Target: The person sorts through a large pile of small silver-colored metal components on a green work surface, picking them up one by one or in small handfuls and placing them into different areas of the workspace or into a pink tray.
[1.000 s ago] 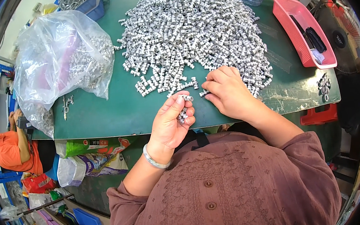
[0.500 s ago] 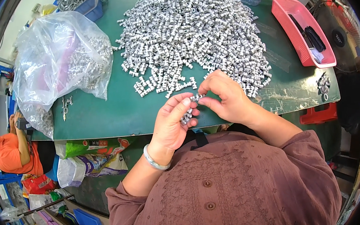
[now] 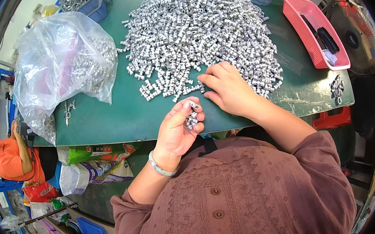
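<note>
My left hand (image 3: 173, 130), with a pale bangle at the wrist, is closed around several small silvery ribbed metal fittings (image 3: 191, 120). One of them sticks up between thumb and forefinger, showing its hollow end. To the right and a little farther away, my right hand (image 3: 232, 90) hovers at the near edge of a big heap of the same fittings (image 3: 196, 24). Its thumb and forefinger are apart, close to a fitting (image 3: 201, 87) on the green table; nothing is visibly held there.
A clear plastic bag (image 3: 60, 62) with more small parts lies left on the green table (image 3: 105, 121). At the right are a pink basket (image 3: 311, 31), a few dark rings (image 3: 336, 86) and a fan (image 3: 355, 37). A person in orange (image 3: 11, 156) is far left.
My right hand has let go of the fitting at my left fingertips and moved away toward the heap. That fitting now sits tilted in my left hand.
</note>
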Action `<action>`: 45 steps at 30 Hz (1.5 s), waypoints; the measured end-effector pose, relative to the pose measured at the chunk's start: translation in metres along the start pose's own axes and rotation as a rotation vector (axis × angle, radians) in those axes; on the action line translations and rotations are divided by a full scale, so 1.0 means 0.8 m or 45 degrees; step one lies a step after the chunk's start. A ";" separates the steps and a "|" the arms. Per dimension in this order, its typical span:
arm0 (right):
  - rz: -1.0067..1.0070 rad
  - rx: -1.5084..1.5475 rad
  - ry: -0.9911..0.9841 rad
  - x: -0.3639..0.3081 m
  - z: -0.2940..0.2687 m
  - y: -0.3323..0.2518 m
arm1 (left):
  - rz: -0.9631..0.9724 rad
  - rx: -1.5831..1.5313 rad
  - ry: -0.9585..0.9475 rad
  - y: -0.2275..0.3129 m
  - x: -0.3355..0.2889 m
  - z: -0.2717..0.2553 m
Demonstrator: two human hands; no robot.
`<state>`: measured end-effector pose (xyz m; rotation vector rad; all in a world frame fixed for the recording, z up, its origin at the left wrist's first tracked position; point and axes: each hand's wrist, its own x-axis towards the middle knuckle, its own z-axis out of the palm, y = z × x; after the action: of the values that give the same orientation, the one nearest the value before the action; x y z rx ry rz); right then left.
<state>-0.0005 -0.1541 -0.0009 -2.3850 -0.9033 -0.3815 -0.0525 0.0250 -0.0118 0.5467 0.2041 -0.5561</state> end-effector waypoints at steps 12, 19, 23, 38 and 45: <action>0.042 0.206 -0.072 0.001 0.002 0.003 | 0.072 -0.042 0.086 0.006 -0.005 0.008; -0.067 0.643 0.062 0.002 -0.004 -0.015 | 0.071 0.227 0.182 -0.001 -0.003 0.014; -0.104 0.638 0.042 0.001 -0.008 -0.028 | 0.174 0.291 0.180 -0.005 -0.001 0.013; -0.146 0.192 -0.081 0.017 0.004 -0.006 | 0.049 -0.141 0.062 0.003 0.003 -0.008; -0.166 -0.073 -0.338 0.034 0.019 -0.002 | 0.047 -0.217 0.037 0.005 -0.002 -0.012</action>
<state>0.0194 -0.1306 -0.0006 -2.4752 -1.1851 -0.1419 -0.0521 0.0337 -0.0172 0.3924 0.2663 -0.4900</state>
